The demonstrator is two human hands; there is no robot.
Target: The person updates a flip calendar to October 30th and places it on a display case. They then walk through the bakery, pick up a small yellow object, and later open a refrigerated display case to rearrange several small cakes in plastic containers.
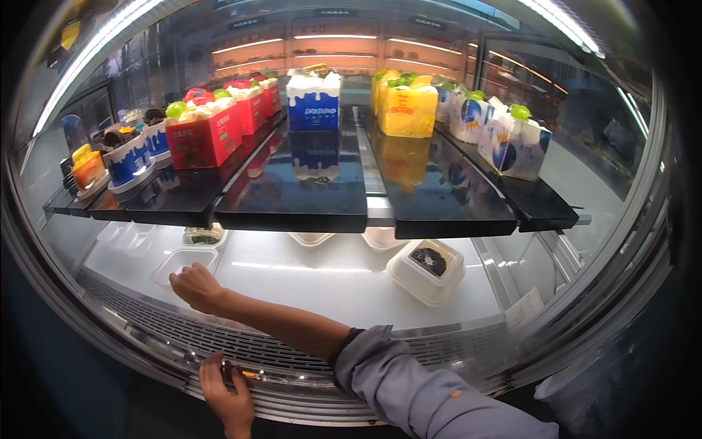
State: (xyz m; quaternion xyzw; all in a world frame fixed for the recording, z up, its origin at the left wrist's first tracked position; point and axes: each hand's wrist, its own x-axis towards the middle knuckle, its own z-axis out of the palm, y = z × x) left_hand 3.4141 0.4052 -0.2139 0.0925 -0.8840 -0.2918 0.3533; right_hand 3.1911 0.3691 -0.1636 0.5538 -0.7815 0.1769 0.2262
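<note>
My right hand [198, 288] reaches far to the left inside a glass display case, closed with its knuckles up, beside the near edge of a clear plastic tray [186, 262]. What lies under its fingers is hidden. At the case's front sill my left hand [226, 392] has its fingers around or against a small dark round object [226, 372]; whether it grips this cannot be told. A white takeaway box with a dark cake under a clear window [429, 271] sits on the lower deck, right of centre. A lidded container with green contents [204, 235] is behind the clear tray.
Above the hands runs a black shelf [290, 214] bearing red cake boxes [203, 137], a blue-and-white box [313, 104], a yellow box [408, 110], white boxes [515, 144] and dessert cups [127, 159]. A slotted vent [263, 343] and metal front rail [307, 406] border the deck.
</note>
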